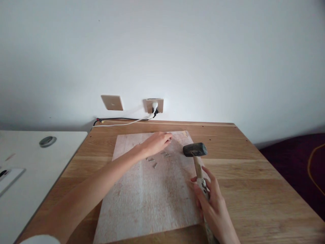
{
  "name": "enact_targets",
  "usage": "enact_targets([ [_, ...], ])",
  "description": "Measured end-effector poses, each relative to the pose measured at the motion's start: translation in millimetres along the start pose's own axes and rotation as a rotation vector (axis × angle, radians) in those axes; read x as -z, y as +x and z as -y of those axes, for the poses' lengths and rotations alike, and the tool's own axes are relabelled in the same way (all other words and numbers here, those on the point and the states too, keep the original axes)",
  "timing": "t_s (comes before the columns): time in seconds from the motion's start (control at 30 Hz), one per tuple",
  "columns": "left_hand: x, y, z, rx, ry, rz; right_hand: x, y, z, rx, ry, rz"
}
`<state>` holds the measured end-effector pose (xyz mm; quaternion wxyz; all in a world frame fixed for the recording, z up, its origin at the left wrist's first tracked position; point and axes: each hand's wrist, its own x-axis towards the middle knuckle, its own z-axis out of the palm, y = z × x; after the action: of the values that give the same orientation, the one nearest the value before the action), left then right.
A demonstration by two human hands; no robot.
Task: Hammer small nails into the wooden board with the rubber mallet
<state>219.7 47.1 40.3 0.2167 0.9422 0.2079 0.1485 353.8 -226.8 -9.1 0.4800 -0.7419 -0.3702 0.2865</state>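
My right hand (212,201) is wrapped round the pale, worn handle of a mallet (195,149), whose dark head points away from me over the right edge of a thin wooden board (149,200). Near the board's far edge, my left hand (160,140) is closed in a pinch. A tiny shiny bit shows at its fingertips, too small to name. Several small, thin metal-looking pieces (154,165) lie scattered on the board, just on my side of the left hand.
Under the board is a brown wooden table (243,189). A white desk (33,183) stands at the left. On the wall behind are a blank plate (112,102) and a socket (159,105) with plugs; cables (122,124) run along the table's back. Dark purple cloth (294,162) lies at the right.
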Motion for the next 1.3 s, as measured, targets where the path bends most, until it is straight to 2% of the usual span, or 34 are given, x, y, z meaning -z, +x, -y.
enact_targets([
  [0.1,-13.3,26.6,-0.1,-0.045,0.057,0.027,-3.0,-0.4,1.3,-0.020,0.072,0.000],
  [0.23,-27.1,43.6,-2.8,-0.054,0.064,0.069,-4.1,0.2,5.4,-0.053,0.102,-0.016],
  [0.5,-35.2,50.0,-5.2,-0.020,-0.044,0.050,-3.2,-1.6,8.1,-0.084,0.089,0.005],
  [0.6,-41.5,51.3,1.3,0.012,-0.162,0.023,-1.2,2.3,13.3,-0.162,0.089,0.012],
  [0.7,-50.7,51.1,9.3,0.070,-0.256,-0.048,6.4,11.8,22.9,-0.284,0.096,0.112],
  [0.77,-55.8,50.3,13.0,0.094,-0.314,-0.067,12.9,19.6,28.6,-0.304,0.093,0.172],
  [0.93,-59.4,47.3,15.3,0.129,-0.476,-0.101,21.0,40.5,35.1,-0.138,-0.016,0.113],
  [1.13,-54.1,46.6,14.9,0.090,-0.425,-0.125,22.1,66.1,46.1,0.058,-0.297,0.123],
  [1.3,-52.1,45.5,12.9,0.138,-0.462,-0.091,18.4,72.7,48.1,0.183,-0.448,0.102],
])
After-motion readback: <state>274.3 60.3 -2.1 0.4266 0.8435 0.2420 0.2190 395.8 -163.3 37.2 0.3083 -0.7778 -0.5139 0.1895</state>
